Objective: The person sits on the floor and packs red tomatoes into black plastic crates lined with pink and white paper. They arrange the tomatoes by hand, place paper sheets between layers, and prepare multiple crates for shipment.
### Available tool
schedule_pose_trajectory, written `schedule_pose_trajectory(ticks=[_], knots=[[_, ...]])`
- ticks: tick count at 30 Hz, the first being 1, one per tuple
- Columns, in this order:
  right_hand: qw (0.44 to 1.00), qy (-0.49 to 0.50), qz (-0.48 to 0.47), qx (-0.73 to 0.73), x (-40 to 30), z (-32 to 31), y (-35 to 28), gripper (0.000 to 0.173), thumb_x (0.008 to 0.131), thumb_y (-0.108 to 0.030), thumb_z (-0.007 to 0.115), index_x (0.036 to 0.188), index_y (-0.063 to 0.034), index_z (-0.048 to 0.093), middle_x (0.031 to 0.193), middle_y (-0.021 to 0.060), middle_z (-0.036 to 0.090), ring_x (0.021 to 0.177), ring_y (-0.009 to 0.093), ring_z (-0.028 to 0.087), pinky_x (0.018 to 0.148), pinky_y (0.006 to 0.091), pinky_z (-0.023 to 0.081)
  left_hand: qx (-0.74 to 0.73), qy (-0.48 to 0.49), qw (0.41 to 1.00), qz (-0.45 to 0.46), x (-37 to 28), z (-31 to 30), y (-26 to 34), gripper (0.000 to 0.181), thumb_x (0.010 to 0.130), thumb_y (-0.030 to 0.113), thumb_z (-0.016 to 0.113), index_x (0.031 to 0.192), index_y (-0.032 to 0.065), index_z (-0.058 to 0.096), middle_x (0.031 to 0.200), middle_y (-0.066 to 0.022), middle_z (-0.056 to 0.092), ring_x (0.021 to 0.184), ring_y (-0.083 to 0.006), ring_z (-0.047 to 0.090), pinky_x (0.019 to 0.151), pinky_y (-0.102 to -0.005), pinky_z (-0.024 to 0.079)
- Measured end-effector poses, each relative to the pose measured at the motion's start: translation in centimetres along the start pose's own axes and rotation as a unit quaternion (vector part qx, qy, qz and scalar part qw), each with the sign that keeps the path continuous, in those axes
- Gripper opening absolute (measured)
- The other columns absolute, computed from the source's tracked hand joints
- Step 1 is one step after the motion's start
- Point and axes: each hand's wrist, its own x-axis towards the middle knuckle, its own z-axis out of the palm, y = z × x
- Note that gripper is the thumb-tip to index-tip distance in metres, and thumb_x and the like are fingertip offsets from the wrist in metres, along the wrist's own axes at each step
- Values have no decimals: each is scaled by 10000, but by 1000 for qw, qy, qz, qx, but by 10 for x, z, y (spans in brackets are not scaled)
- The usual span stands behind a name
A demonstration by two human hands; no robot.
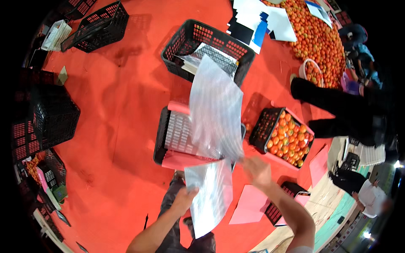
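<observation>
My left hand (185,200) grips the left edge of a shiny silvery sheet (210,193), which hangs in front of my legs. My right hand (256,169), slightly blurred, pinches the lower right corner of a second, translucent-looking silvery sheet (216,107). This second sheet spreads over a black plastic crate (160,136) lined with pink sheets (186,159), hiding much of its inside. Its upper end overlaps the near rim of another black crate (207,30) with more silvery sheets (218,53) inside.
A black crate of tomatoes (288,139) stands at right, near a person's dark-trousered legs (329,98). Beyond lie a tomato heap (310,34) and a pink tub (303,71). Black crates (57,117) line the left. A pink sheet (250,205) lies on the red floor covering (104,189).
</observation>
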Motion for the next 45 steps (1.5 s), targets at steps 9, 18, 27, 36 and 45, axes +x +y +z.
schedule_pose_trajectory(ticks=[9,18,27,36,45], knots=[[986,-50,88,131,-302,31,-150,230,855,-63,660,1071,15,662,793,57,499,667,192,577,465,320,477,50,-43,997,40,-37,112,-46,444,1070,435,493,943,37,643,807,52,524,758,-66,444,676,-276,414],[982,-33,171,71,-479,71,-145,295,782,-98,644,1052,21,653,856,58,565,772,187,617,502,328,522,313,-150,914,210,-32,270,-184,545,1074,459,450,792,-4,497,633,-35,352,605,-124,365,534,-383,354],[975,-1,220,33,-513,164,-108,400,823,-110,604,1192,43,600,873,84,594,800,228,654,551,346,549,237,-241,939,63,93,281,-283,582,1065,531,423,1009,13,681,932,-7,658,853,-102,550,777,-277,457],[934,-153,269,177,-488,469,12,220,886,-168,619,967,34,650,922,234,678,847,402,692,747,485,569,211,-148,965,-42,364,188,-415,604,1058,497,429,1345,-14,574,1330,-113,630,1227,-208,574,1062,-368,431],[779,330,500,186,-657,509,187,341,927,-170,681,1188,48,656,940,143,733,837,206,686,788,318,541,484,56,830,272,385,230,-430,402,943,386,641,1080,10,605,1106,-248,684,1045,-437,650,843,-513,518]])
